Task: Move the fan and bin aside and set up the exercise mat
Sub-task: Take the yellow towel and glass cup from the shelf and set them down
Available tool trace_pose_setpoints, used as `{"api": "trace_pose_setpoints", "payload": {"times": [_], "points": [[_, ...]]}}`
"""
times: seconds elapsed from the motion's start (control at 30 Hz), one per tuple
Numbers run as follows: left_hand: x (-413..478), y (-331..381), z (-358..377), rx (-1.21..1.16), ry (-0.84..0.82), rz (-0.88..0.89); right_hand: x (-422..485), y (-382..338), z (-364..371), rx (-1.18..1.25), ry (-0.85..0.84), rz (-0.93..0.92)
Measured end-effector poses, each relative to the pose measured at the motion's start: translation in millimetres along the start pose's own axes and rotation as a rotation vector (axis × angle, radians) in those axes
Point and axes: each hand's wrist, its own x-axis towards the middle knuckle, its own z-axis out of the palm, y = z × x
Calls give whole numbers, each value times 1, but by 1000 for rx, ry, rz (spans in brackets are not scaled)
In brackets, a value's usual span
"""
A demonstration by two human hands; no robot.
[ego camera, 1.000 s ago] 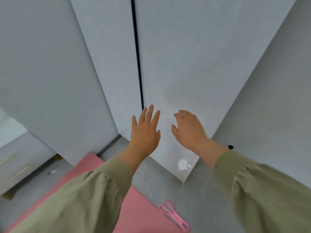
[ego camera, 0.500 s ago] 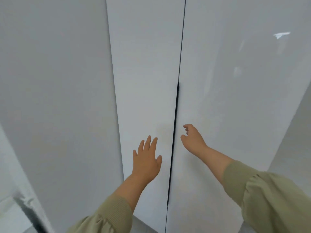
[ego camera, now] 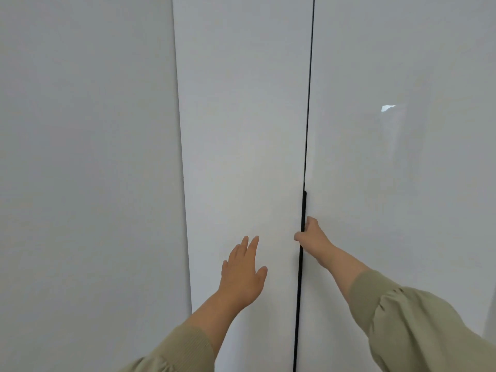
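Fingers of the right hand curl round the dark handle strip that runs down the seam between two tall white doors. They hook onto its edge, with the thumb lying on the near side, toward the left door. The tips are hidden in the seam, so how deep they reach cannot be told.

The left hand is spread flat with its back to the camera. Its fingers are straight and slightly apart, they hold nothing, and they point up in front of the lower part of the left door. Whether the palm touches the door or hangs just off it cannot be told.

Both forearms rise from the bottom edge in loose olive-green sleeves. The right door is glossy and carries a small bright reflection. A plain pale panel fills the left side. Fan, bin and exercise mat are outside this view, which takes in only the doors and the panel.
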Motion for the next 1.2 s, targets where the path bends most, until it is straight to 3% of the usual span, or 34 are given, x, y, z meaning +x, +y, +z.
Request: {"api": "trace_pose_setpoints", "payload": {"times": [0.13, 0.33, 0.53, 0.63, 1.07, 1.2], "points": [[8, -27, -16, 66, -54, 4, 6, 1, 15, 60, 150, 43], [11, -32, -34, 91, -119, 73, -17, -3, 22, 7, 245, 88], [-12, -14, -37, 75, -180, 196, -99, 3, 33, -159, 436, 25], [-31, -8, -38, 183, -223, 308, -149, 4, 32, -241, 576, -10], [-98, 74, -20, 283, -242, 712, -306, 4, -45, -549, 971, 124], [-116, 97, -14, 279, -267, 794, -329, 9, -68, -484, 1038, 202]]}}
